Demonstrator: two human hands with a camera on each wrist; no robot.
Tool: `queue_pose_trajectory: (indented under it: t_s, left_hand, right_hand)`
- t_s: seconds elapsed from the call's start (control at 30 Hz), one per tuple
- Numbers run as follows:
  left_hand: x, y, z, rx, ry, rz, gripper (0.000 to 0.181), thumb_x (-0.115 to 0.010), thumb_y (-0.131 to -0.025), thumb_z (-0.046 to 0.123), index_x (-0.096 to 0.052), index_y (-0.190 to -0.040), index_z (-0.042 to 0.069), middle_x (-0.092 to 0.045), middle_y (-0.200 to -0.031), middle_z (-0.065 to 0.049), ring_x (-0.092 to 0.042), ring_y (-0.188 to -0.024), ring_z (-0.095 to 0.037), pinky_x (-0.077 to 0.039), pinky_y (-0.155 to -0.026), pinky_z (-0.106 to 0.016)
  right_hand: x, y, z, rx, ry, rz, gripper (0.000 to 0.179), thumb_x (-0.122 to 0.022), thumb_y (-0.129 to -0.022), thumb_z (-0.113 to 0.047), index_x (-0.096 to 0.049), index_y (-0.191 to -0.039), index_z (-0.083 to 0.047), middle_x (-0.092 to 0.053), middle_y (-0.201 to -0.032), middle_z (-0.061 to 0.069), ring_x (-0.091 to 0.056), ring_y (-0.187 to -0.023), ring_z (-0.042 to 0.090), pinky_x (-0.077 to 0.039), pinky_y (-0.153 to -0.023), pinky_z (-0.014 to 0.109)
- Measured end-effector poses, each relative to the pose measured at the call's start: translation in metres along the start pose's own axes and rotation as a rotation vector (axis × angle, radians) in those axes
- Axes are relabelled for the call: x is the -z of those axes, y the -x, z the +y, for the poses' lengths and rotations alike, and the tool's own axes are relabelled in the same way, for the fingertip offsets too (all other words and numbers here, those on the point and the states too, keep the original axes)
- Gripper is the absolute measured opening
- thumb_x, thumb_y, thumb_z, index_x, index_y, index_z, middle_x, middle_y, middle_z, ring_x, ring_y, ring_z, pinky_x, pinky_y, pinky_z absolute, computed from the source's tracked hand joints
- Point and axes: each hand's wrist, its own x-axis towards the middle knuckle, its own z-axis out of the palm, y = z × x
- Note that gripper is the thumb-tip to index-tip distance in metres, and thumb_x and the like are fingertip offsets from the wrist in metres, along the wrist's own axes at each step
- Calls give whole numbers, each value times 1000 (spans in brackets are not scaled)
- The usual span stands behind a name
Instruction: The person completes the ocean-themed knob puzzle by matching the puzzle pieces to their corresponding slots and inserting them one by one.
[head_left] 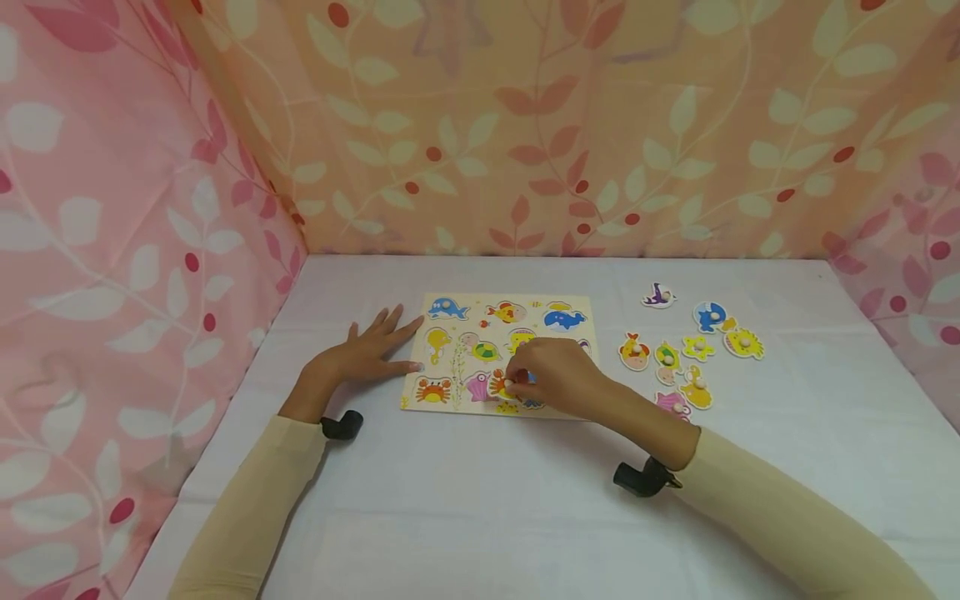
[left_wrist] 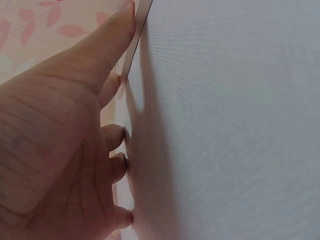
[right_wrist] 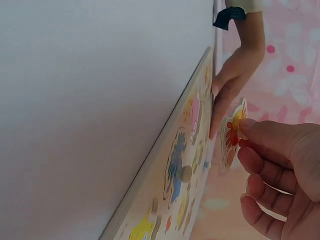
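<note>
A wooden peg puzzle board (head_left: 465,406) printed with sea animals lies on the table. My left hand (head_left: 367,354) is spread at its left side, with thumb and forefinger on the edge; in the left wrist view the thumb (left_wrist: 107,40) lies along the board's side. Above the lower middle of the board, my right hand (head_left: 558,377) pinches a red crab puzzle piece (head_left: 497,384) by its knob. The right wrist view shows that crab piece (right_wrist: 231,137) held up off the board. A blue dolphin piece (head_left: 447,309) with a knob sits in the top left corner.
Right of the board lie several loose knobbed pieces, among them a purple one (head_left: 659,296), a blue one (head_left: 709,317), a yellow fish (head_left: 744,342), a star (head_left: 698,347) and a pink shell (head_left: 672,404). Patterned curtains (head_left: 465,125) stand behind and at both sides.
</note>
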Motion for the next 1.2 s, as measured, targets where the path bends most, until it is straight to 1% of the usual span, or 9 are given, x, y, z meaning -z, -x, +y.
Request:
queue_pose_trajectory:
  t_s: [0.1,0.17,0.4,0.63,0.8,0.93,1.03,1.2]
  left_hand:
    - [1,1,2,4,-9,0,94,-60,-90,69,-13,-163,35,5,-171,-11,11,-155,-37,10,-113,-74]
    - [1,1,3,3,-7,0,94,-61,-90,68,-14,-164,34,5,-171,-12,11,-155,-38,10,-112,-74]
    - [-1,0,0,0,7,-5,94,-59,-89,71,-13,-163,37,6,-171,-10,12,-155,-36,10,-112,-74]
    - [-1,-1,-2,-7,-11,-1,93,-57,-89,72,-13,-163,37,7,-171,-10,13,-155,-36,10,-112,-74]
    - [0,-2,-2,-16,-17,0,93,-57,-90,72,-13,-163,36,7,-170,-11,12,-155,-37,10,-112,-75]
    - [1,-1,-2,-25,-9,-1,93,-58,-90,70,-14,-164,35,6,-170,-13,11,-155,-39,10,-111,-75]
    - [0,-1,-2,-21,-13,-6,92,-58,-91,70,-12,-163,36,7,-170,-11,12,-155,-37,10,-112,-75]
    - [0,-2,-4,-16,-15,-8,92,-57,-90,72,-11,-163,39,8,-171,-9,13,-155,-35,11,-112,-74]
  right_hand:
    - [-5,-11,-5,0,4,-29,16,-85,-84,-33,-80,-94,-21,-64,-76,-15,-54,-75,7,-47,-66,24]
    - [-9,-19,-9,-3,5,-48,16,-84,-85,-35,-80,-94,-23,-63,-74,-17,-54,-74,7,-46,-65,23]
    - [-23,-39,-22,46,-19,-87,10,-82,-88,-31,-81,-92,-23,-65,-75,-16,-55,-72,7,-47,-68,23]
    - [-32,-57,-31,71,-42,-91,8,-81,-89,-29,-81,-92,-21,-68,-77,-13,-56,-72,8,-47,-65,23]
    - [-38,-71,-36,91,-23,-104,9,-79,-90,-29,-81,-93,-20,-70,-80,-12,-56,-74,7,-47,-66,22]
    - [-42,-81,-41,93,-6,-126,9,-78,-91,-29,-81,-92,-20,-69,-77,-12,-55,-74,8,-45,-64,22]
    - [-45,-87,-43,92,1,-128,8,-77,-92,-27,-81,-91,-20,-67,-74,-13,-55,-73,8,-45,-64,22]
    - [-49,-94,-45,110,10,-123,8,-76,-93,-26,-80,-89,-20,-65,-72,-14,-56,-71,7,-44,-67,24]
